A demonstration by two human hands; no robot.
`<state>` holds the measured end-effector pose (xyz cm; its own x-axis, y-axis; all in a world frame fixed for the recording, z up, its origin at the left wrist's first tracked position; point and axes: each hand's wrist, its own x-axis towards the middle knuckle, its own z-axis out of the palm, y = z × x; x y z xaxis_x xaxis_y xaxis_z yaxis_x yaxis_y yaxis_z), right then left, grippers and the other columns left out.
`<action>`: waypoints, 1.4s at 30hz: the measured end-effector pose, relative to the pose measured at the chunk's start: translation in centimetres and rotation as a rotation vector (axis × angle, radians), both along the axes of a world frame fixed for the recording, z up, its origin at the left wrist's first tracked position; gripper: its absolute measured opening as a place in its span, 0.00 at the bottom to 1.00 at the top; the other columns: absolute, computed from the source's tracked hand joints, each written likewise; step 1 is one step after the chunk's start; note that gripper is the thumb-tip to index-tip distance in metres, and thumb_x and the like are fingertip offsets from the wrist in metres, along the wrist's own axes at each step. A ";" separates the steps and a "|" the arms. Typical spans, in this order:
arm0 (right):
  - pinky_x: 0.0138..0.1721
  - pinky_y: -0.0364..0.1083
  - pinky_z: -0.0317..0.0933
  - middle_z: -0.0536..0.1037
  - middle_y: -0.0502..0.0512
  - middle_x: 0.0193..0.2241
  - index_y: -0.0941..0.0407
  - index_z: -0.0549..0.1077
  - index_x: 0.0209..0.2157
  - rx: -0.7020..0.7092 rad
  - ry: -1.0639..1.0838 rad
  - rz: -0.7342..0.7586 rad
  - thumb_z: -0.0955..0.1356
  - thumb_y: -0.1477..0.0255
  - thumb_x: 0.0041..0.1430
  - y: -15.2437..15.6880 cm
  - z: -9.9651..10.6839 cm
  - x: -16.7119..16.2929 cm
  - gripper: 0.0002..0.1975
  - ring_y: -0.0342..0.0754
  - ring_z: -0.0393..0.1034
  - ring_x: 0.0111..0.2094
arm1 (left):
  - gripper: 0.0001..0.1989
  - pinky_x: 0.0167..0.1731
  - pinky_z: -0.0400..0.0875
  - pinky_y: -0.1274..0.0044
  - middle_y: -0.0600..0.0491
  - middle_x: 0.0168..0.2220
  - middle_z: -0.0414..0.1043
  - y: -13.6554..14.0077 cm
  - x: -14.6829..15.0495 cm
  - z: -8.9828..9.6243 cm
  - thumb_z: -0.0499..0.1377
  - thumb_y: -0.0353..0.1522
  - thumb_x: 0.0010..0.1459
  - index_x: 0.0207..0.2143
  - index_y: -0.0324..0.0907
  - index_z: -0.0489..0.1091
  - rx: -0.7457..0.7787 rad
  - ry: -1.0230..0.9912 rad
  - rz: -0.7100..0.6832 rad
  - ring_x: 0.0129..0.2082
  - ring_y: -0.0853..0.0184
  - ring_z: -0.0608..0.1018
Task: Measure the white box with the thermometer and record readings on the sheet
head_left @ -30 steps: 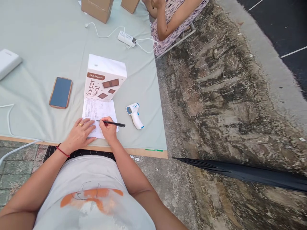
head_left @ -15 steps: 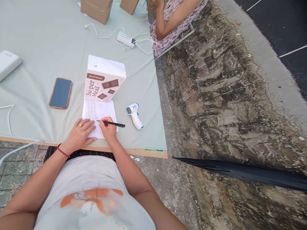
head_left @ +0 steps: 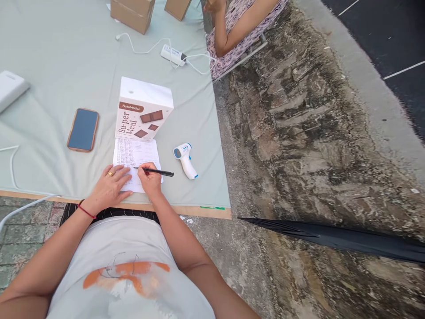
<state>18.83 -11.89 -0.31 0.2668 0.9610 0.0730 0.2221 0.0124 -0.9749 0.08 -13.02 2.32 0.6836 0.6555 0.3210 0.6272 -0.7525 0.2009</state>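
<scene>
A sheet of paper [head_left: 146,153] covered partly in rows of small writing lies near the table's front edge. My left hand [head_left: 111,185] rests flat on its lower left part, fingers stretched out. In my right hand [head_left: 151,181] is a black pen [head_left: 159,171], pinched between the fingers, its tip on the paper. Just behind the sheet stands a white box [head_left: 144,110] with brown chocolate pictures and "Su-per Meal" lettering. To the right of my right hand lies a white and blue infrared thermometer [head_left: 186,161]. A phone [head_left: 83,130] lies face up on the left.
A pale green cloth [head_left: 49,168] covers the table. Cardboard boxes [head_left: 133,13], a white power strip or adapter [head_left: 173,55] with cables and a white device [head_left: 11,88] lie farther off. Another person's arm [head_left: 229,37] shows at the far right edge. Rough ground [head_left: 299,146] lies beyond.
The view has shifted very slightly. The pen's outer end has tipped slightly lower and right; both hands otherwise stay in place on the paper.
</scene>
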 end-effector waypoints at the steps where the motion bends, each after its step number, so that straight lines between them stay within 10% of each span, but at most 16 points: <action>1: 0.34 0.46 0.66 0.72 0.50 0.27 0.54 0.69 0.30 -0.005 -0.005 -0.001 0.65 0.58 0.53 0.0 0.0 0.0 0.13 0.46 0.66 0.29 | 0.21 0.62 0.64 0.51 0.39 0.61 0.71 0.0 0.0 0.0 0.64 0.40 0.64 0.54 0.36 0.74 -0.006 0.004 0.003 0.60 0.45 0.72; 35: 0.34 0.46 0.67 0.71 0.50 0.27 0.53 0.68 0.32 0.081 -0.072 -0.028 0.63 0.57 0.58 -0.1 -0.3 0.0 0.13 0.46 0.66 0.28 | 0.21 0.62 0.64 0.51 0.39 0.61 0.71 0.1 -0.1 0.1 0.65 0.40 0.64 0.54 0.36 0.74 -0.018 -0.002 -0.002 0.60 0.45 0.72; 42: 0.50 0.51 0.68 0.74 0.59 0.42 0.54 0.74 0.47 0.296 -0.324 -0.011 0.60 0.63 0.70 -0.1 -0.5 2.3 0.15 0.52 0.71 0.46 | 0.20 0.62 0.64 0.52 0.39 0.60 0.71 0.1 -0.3 -0.2 0.64 0.40 0.65 0.53 0.36 0.74 -0.010 -0.010 0.005 0.60 0.45 0.72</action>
<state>21.11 -11.95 -0.78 0.1949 0.8831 0.4268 0.5173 0.2771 -0.8097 -0.17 -12.91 2.13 0.6767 0.6623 0.3215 0.6290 -0.7471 0.2150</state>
